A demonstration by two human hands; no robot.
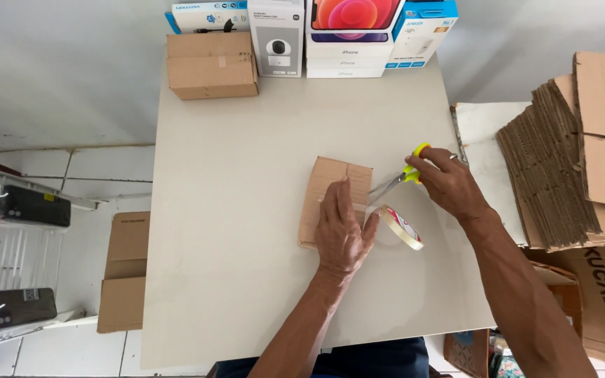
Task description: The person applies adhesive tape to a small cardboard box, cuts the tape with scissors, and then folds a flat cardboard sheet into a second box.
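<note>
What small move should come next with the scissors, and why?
Probably close the scissors on the tape between the roll and the flat carton: the right hand aims the blades there, while the left hand presses the carton down.

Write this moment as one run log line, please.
left hand: flat on cardboard piece | right hand: holds scissors | tape roll: beside left hand | table
</note>
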